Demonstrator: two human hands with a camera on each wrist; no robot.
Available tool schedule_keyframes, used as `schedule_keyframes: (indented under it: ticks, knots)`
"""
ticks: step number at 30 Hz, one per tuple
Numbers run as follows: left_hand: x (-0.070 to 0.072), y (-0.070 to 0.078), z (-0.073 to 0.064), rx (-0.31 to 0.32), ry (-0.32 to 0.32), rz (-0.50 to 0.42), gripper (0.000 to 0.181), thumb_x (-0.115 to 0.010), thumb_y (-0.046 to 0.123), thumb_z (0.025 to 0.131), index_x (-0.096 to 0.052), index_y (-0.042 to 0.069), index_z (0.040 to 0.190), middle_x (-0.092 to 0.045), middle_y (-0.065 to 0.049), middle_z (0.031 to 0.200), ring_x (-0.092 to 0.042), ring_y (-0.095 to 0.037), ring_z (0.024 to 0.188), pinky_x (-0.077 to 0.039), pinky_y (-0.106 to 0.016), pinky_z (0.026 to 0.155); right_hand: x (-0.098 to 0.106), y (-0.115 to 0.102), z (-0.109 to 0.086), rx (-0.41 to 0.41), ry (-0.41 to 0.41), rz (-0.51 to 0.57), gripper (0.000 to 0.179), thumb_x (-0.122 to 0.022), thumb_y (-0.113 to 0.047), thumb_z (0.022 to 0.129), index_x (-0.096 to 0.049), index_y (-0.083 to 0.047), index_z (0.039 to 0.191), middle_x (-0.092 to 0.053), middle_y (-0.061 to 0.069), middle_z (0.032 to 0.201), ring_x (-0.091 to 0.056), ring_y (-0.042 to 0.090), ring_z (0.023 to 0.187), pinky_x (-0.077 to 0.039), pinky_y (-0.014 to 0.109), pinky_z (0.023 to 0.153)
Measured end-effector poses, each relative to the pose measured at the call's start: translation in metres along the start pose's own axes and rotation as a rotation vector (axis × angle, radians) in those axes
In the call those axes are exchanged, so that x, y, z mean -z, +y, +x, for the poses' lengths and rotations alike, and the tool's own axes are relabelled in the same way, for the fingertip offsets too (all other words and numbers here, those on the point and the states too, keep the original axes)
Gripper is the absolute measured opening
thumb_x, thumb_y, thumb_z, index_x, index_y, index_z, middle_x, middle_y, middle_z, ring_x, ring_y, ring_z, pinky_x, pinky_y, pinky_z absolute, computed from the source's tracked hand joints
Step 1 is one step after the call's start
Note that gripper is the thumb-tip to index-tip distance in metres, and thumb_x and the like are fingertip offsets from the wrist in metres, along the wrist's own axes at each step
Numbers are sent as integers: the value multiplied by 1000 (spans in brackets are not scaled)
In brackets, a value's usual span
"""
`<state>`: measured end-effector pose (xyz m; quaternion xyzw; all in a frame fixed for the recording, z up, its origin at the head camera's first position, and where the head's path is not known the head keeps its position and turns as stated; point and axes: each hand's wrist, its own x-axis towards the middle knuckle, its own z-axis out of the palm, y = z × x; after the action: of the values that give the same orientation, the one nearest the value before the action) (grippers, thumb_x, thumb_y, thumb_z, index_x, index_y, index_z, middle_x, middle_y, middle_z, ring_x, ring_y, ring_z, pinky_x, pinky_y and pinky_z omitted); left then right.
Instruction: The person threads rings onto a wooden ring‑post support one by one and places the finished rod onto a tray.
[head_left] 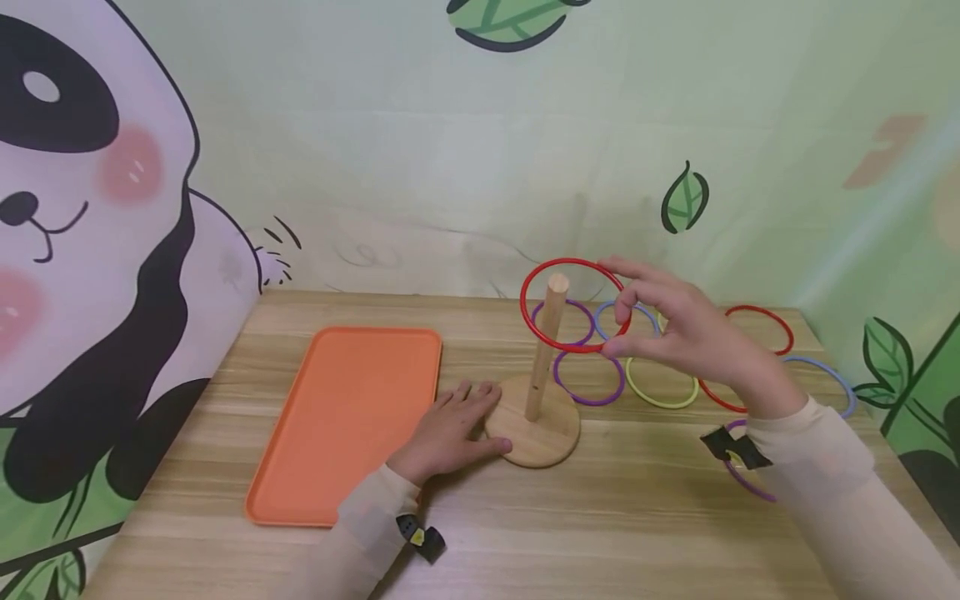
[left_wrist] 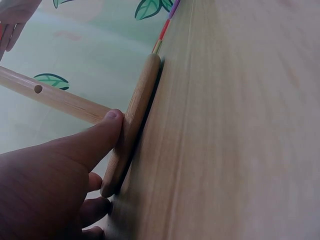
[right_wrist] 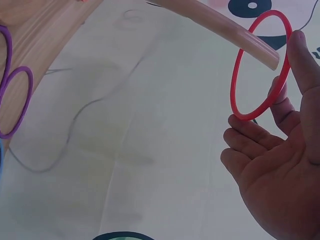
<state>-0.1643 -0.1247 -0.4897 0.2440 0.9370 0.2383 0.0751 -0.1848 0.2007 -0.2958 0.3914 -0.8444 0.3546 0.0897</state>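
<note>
My right hand [head_left: 678, 325] pinches a thin red ring [right_wrist: 235, 85] between thumb and fingers. Held at the top of the upright wooden peg [head_left: 550, 333], the ring has the peg's tip inside its outline in both the head and right wrist views. The peg rises from a round wooden base [head_left: 543, 446] on the table. At the left edge of that base lies my left hand [head_left: 450, 429], its fingers extended on the far-left side. In the left wrist view, its thumb [left_wrist: 107, 132] touches the base's upper face beside the peg.
An orange tray [head_left: 352, 417] lies left of the stand. Behind and right of it, several rings lie on the wooden table [head_left: 585, 533], including a purple ring [head_left: 621, 387], a yellow-green ring [head_left: 663, 406] and a red ring [head_left: 787, 329]. A printed wall cloth [head_left: 420, 167] borders the table's back.
</note>
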Motion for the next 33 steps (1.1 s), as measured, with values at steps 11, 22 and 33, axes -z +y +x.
schedule_keyframes:
  ticks: [11, 22, 33]
  knots:
    - [0, -1, 0, 4, -1, -2, 88, -66, 63, 97, -38, 14, 165, -35, -10, 170, -20, -41, 159, -17, -60, 128, -18, 9, -6, -3, 7, 1, 40, -93, -4, 77, -57, -20, 87, -53, 20, 155, -45, 44, 146, -39, 53, 114]
    - [-2, -1, 1, 4, -2, 0, 88, -65, 64, 97, -38, 15, 165, -34, -9, 170, -20, -40, 159, -18, -60, 128, -33, 22, -11, 22, 30, 24, 39, -93, -2, 75, -59, -17, 85, -56, 21, 151, -46, 48, 145, -33, 24, 117]
    - [-2, -2, 1, 7, -2, 6, 89, -65, 64, 97, -37, 14, 165, -34, -10, 170, -20, -40, 160, -17, -59, 128, -45, 25, -15, -2, 27, 40, 37, -93, -7, 76, -59, -18, 83, -55, 23, 152, -48, 48, 143, -39, 43, 117]
